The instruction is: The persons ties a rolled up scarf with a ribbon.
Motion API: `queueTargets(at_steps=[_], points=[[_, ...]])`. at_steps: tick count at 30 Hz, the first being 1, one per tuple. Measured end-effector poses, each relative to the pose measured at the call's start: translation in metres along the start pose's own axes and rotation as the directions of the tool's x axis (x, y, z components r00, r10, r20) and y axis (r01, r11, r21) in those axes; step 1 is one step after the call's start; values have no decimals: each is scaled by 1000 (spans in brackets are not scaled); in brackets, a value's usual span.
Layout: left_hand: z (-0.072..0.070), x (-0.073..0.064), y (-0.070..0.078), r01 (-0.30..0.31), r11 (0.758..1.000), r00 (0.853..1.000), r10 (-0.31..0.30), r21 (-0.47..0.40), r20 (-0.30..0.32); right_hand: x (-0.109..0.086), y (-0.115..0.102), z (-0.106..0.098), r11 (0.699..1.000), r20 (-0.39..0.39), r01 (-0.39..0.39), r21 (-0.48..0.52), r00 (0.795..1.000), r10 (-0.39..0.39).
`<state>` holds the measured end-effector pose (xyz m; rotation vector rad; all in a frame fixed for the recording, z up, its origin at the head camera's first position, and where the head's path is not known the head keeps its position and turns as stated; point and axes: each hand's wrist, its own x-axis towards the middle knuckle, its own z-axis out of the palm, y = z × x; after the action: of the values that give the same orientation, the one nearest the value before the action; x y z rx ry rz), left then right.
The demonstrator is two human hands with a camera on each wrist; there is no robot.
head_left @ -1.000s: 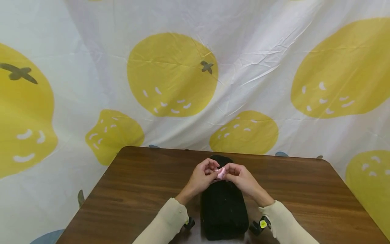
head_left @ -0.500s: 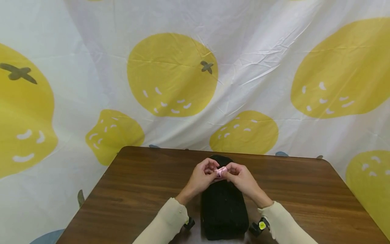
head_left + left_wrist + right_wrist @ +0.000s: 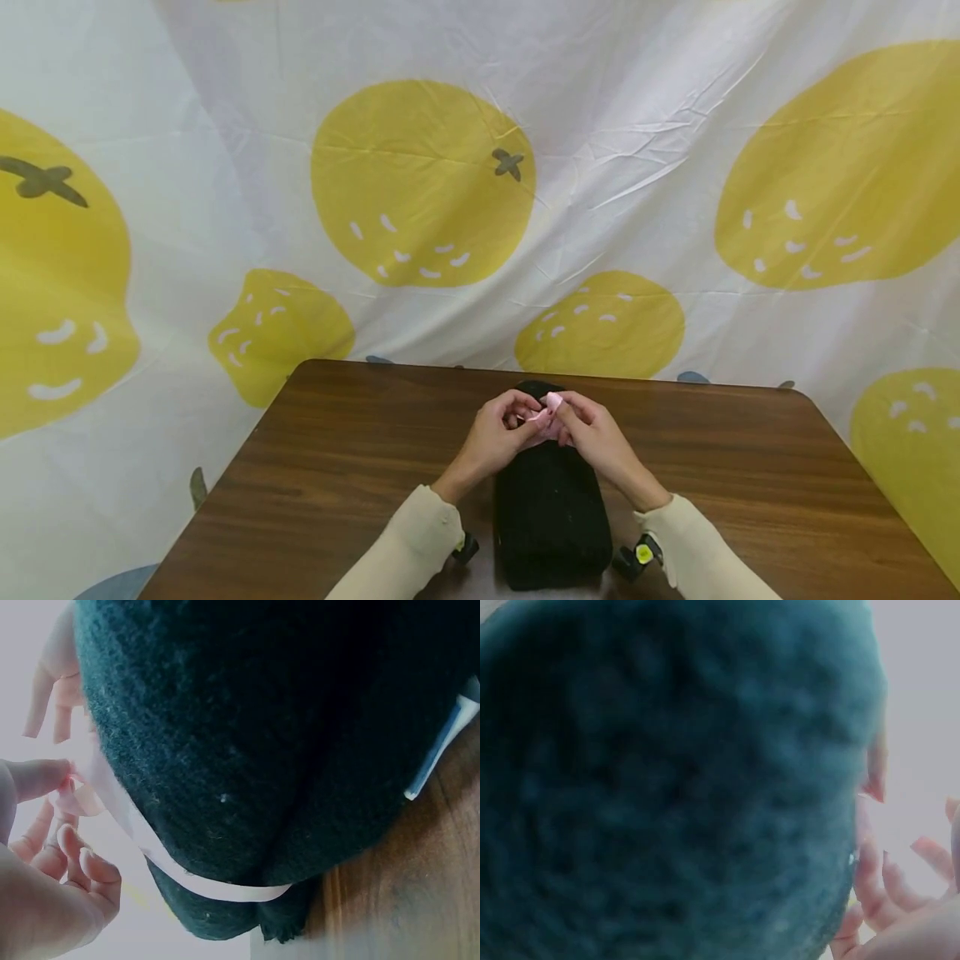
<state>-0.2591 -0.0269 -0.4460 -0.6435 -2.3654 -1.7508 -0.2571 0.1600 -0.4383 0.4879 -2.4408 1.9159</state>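
A dark, woolly rolled cloth [image 3: 552, 517] lies lengthwise on the table, and a pale pink ribbon [image 3: 157, 847] runs round it towards its far end. Above the roll, my left hand [image 3: 492, 433] pinches the ribbon between thumb and fingers, its other fingers curled. My right hand [image 3: 600, 435], facing it, pinches a raised loop of the ribbon [image 3: 553, 402] at the thumb and index finger. In the left wrist view the ribbon bunches at the fingertips. The cloth [image 3: 667, 787] fills most of the right wrist view and hides part of the ribbon.
The brown wooden table [image 3: 360, 467] ends at a white curtain [image 3: 615, 167] printed with yellow fruit. Close to the cloth, a white and blue strip [image 3: 442, 742] shows at the right of the left wrist view. Black wrist cameras [image 3: 633, 560] hang beside the roll.
My right hand has turned slightly and its fingertips have risen, lifting a ribbon loop upright. More pink ribbon shows between the hands. My left hand stays almost where it was.
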Motion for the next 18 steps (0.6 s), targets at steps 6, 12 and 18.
queueTargets(at_steps=[6, 12, 18], points=[[-1, 1, 2, 36, 996, 999, -38, 77, 15, -2, -1, -2, 998, -51, 64, -18, 997, -65], [-3, 1, 1, 72, 994, 997, -74, 84, 24, -4, -6, -7, 986, -17, 159, 49, 987, -158], [-4, 0, 1, 113, 987, 993, -116, 112, 26, -3, -3, -12, 983, -14, 185, -8, 983, -185]])
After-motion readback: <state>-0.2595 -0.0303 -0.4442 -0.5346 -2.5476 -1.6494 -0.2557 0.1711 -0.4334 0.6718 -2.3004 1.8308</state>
